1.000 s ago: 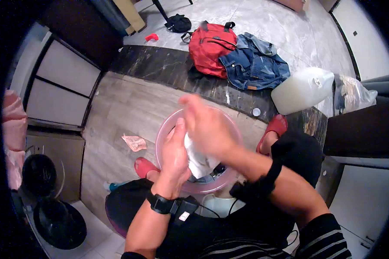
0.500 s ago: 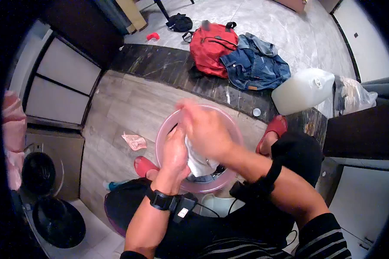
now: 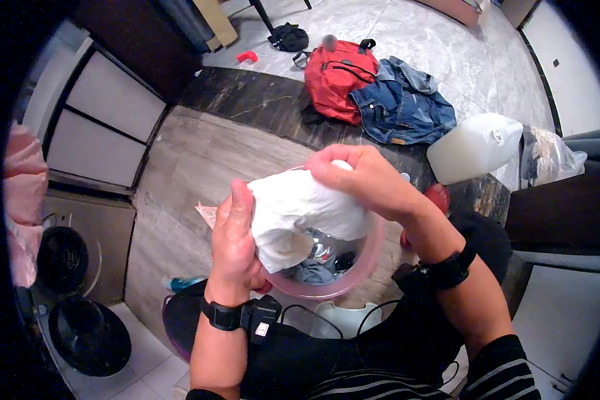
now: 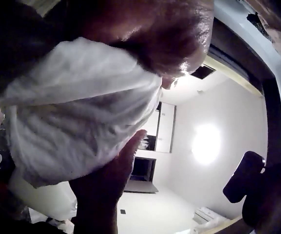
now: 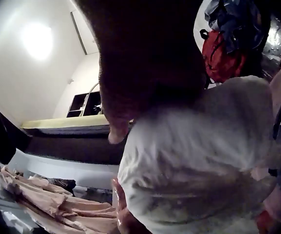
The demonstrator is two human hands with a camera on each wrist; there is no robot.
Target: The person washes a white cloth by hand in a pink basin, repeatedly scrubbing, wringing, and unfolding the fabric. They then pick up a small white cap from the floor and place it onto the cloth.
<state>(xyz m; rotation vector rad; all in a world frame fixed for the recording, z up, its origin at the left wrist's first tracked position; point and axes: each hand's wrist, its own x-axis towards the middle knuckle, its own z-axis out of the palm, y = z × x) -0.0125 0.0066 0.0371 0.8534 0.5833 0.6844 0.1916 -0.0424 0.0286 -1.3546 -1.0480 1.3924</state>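
Both hands hold a wet-looking white cloth (image 3: 280,207) spread above a pink basin (image 3: 375,257). My left hand (image 3: 233,243) grips its left side, thumb pointing up and fingers mostly hidden behind the fabric. At the upper right edge, my right hand (image 3: 370,180) pinches the cloth between thumb and curled fingers. Inside the basin lie grey-blue and dark fabric (image 3: 313,272), partly covered by the cloth. In the left wrist view the cloth (image 4: 82,122) hangs in folds between the hands. The right wrist view shows the same cloth (image 5: 199,151) bunched under the right hand.
Beyond the basin, a red backpack (image 3: 340,80) and a denim jacket (image 3: 407,110) lie by the dark stone strip. A translucent plastic jug (image 3: 473,150) stands at the right. Pink paper (image 3: 207,213) lies left of the basin, and a black cap (image 3: 288,37) lies farther back.
Earlier the hands were close together over the bunched cloth, the right one blurred. Now they are apart, with the cloth raised and spread between them. The head view has shifted slightly.
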